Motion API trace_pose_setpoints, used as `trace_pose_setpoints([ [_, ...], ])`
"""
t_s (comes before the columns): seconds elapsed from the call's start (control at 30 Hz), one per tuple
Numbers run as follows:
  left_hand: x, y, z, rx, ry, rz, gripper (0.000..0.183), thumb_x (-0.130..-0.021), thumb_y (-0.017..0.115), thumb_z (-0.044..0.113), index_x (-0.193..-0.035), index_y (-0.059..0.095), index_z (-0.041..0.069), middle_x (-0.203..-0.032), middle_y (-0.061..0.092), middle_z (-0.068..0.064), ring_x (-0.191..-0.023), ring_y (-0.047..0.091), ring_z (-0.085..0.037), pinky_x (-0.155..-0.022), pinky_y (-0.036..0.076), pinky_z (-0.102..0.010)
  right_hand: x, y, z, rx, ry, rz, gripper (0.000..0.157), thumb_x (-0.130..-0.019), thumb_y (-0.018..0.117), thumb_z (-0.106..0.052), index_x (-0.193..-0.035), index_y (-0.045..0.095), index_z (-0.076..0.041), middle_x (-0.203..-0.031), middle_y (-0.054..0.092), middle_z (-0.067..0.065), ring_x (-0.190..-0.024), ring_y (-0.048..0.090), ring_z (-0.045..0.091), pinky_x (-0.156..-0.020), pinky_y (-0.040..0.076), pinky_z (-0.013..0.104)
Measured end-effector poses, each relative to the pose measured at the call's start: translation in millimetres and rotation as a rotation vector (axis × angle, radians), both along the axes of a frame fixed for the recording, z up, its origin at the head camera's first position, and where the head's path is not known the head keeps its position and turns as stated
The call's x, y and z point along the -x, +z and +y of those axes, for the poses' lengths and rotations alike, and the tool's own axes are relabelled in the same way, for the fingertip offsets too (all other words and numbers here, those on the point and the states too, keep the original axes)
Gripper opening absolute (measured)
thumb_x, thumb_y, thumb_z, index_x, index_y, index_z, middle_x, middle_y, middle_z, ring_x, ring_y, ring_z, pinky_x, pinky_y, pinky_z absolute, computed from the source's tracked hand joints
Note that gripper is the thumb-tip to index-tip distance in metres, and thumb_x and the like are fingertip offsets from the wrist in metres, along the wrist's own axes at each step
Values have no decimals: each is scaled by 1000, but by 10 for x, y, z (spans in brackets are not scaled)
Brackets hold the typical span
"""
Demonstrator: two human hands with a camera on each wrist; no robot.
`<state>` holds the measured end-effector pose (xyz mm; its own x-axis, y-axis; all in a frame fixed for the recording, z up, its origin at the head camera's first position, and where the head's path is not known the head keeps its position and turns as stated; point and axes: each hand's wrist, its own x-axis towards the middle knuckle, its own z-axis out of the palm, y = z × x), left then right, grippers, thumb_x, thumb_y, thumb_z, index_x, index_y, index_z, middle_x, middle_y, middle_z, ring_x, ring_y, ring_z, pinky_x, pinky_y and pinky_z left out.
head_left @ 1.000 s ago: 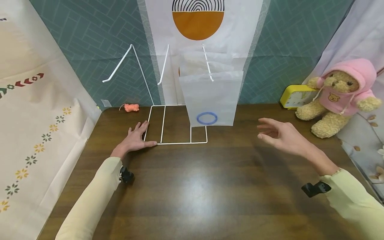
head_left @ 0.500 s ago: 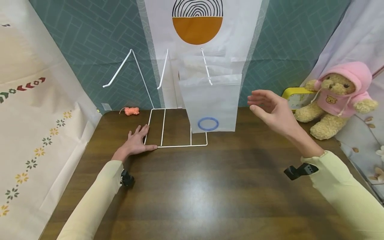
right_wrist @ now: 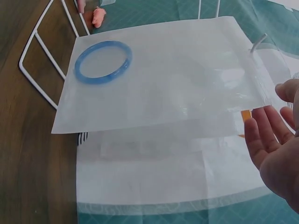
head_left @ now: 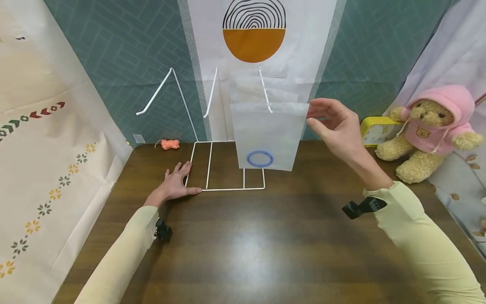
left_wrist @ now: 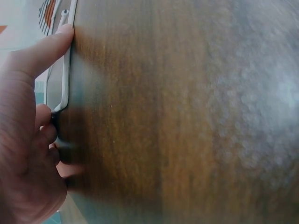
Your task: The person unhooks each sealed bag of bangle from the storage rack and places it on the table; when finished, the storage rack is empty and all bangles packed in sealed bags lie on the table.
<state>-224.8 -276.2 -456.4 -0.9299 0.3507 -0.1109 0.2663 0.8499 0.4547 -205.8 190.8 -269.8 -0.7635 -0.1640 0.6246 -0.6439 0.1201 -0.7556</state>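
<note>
A white wire rack [head_left: 224,190] stands against the wall, with several hooks slanting toward me. From its right hook [head_left: 265,90] hangs a translucent bag [head_left: 279,135] with a blue ring [right_wrist: 99,80] showing inside near the bottom. My left hand [head_left: 174,184] rests at the front left corner of the rack's base, fingers spread and thumb along the front wire; the left wrist view shows the thumb tip on that wire. At the bag's upper right edge, my right hand [head_left: 337,126] has its fingertips close to the border, thumb apart from the fingers, gripping nothing.
A bundle of orange cord [head_left: 170,144] lies behind the left hand. On the right sit a yellow clock [head_left: 379,131] and a teddy bear [head_left: 436,131] in a pink hoodie. Fabric sheets enclose the wooden table [head_left: 247,245].
My right hand has moved left and up, from over the right side of the table to the bag's edge. The left hand stays on the rack; the bag shifts slightly on its hook.
</note>
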Motion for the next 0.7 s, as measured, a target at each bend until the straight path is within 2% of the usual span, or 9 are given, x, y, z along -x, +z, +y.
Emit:
trace_pose_setpoints([
  [0.13,-13,-21,-6,-9,3,0,109,-83,75,51,-156,18,-6,-162,15,-25,-148,3,-47,-108,-4,-71,11,-2,-36,27,6,-1,34,-88,67,11,-122,65,6,-103,71,8,-95,66,17,-79,50,22],
  [0.43,-20,-13,-5,-4,9,-4,109,-83,75,51,-156,18,-7,-162,14,-26,-148,2,-48,-108,-4,-71,34,44,-57,6,26,-46,34,-88,70,8,-121,68,2,-101,72,4,-88,67,17,-79,51,22],
  [0.53,-26,-5,0,-6,10,-3,109,-83,75,50,-156,18,-7,-162,14,-26,-148,2,-48,-108,-4,-71,52,62,-66,-35,28,-81,35,-89,71,4,-123,68,-1,-100,73,1,-86,68,16,-75,51,23],
  [0.6,-27,-5,3,-6,10,0,109,-83,75,50,-156,18,-7,-162,15,-26,-148,3,-48,-108,-4,-71,66,73,-86,-78,27,-95,35,-90,71,2,-124,68,-3,-88,71,-1,-77,65,15,-70,49,22],
  [0.7,-27,-11,3,-2,8,7,108,-84,75,49,-156,18,-7,-162,15,-26,-148,3,-48,-108,-4,-71,88,85,-130,-135,25,-106,36,-91,71,-2,-127,68,-4,-96,71,-2,-76,66,12,-69,49,22],
])
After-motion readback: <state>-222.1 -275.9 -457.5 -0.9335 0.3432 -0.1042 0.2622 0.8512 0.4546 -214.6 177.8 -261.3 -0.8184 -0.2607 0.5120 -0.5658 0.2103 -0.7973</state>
